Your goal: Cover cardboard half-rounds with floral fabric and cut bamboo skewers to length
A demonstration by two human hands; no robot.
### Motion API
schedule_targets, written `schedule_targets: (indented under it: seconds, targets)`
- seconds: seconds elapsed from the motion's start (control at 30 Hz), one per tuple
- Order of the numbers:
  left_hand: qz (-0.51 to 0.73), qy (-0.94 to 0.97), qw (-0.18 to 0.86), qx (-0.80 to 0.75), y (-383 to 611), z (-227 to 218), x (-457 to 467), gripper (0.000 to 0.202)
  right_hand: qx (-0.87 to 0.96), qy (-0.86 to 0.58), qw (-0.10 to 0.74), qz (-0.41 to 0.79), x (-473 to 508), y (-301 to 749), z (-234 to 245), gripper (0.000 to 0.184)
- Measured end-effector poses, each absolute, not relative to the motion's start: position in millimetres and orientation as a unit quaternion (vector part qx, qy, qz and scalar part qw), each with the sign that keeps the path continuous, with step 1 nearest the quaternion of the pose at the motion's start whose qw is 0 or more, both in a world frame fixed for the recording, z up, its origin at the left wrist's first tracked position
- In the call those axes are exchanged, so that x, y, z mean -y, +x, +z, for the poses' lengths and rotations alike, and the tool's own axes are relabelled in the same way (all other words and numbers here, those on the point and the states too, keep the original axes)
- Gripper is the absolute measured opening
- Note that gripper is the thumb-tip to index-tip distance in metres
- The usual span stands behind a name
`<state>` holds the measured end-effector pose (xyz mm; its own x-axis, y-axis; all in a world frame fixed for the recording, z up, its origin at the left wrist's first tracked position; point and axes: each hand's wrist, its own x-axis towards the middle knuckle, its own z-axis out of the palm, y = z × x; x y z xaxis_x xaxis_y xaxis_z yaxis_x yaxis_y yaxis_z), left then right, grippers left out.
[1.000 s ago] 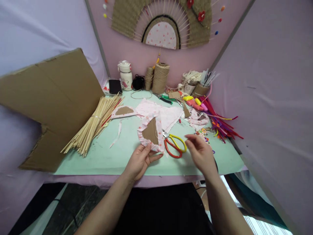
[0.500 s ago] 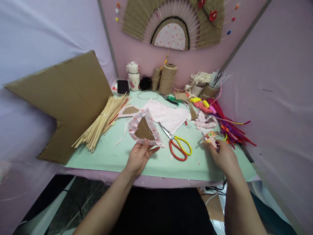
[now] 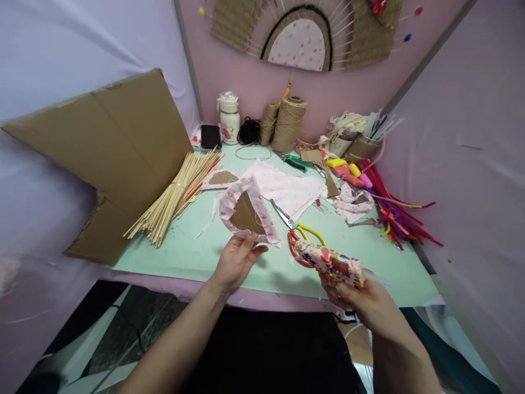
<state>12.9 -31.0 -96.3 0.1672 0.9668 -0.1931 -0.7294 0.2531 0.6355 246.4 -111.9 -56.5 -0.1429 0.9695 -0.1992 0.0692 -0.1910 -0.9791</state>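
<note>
My left hand point(image 3: 238, 262) pinches the near edge of a cardboard piece wrapped in pink floral fabric point(image 3: 247, 210) and lifts it off the green mat point(image 3: 192, 254). My right hand point(image 3: 361, 298) grips a glue gun with a floral pattern point(image 3: 329, 262), its nozzle pointing left, held over the mat's front edge. Red-and-yellow scissors point(image 3: 301, 238) lie on the mat between the two hands, partly hidden behind the glue gun.
A bundle of bamboo sticks point(image 3: 176, 197) and a big cardboard sheet point(image 3: 106, 148) lie at the left. Loose pink fabric point(image 3: 287, 189), twine spools point(image 3: 289, 123), a bottle point(image 3: 228, 117), green pliers point(image 3: 293, 161) and coloured pipe cleaners point(image 3: 394, 213) fill the back and right.
My right hand reached to the right, picked up the floral glue gun and brought it back toward the middle. My left hand kept hold of the fabric-wrapped cardboard.
</note>
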Motion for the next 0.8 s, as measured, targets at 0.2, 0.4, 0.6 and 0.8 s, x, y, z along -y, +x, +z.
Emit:
schedule_targets:
  seconds: [0.2,0.4,0.6,0.8]
  targets:
    - [0.561,0.225,0.743,-0.287,15,-98,32,0.024,0.512,-0.501,0.379,0.586,106,228,-59,0.036]
    - [0.567,0.216,0.743,-0.284,15,-96,33,0.026,0.520,-0.505,0.376,0.577,108,224,-63,0.034]
    - [0.565,0.213,0.751,-0.268,16,-92,33,0.024,0.573,-0.561,0.364,0.474,109,223,-61,0.027]
    - [0.557,0.211,0.756,-0.270,15,-89,32,0.028,0.679,-0.532,0.365,0.350,107,218,-59,0.028]
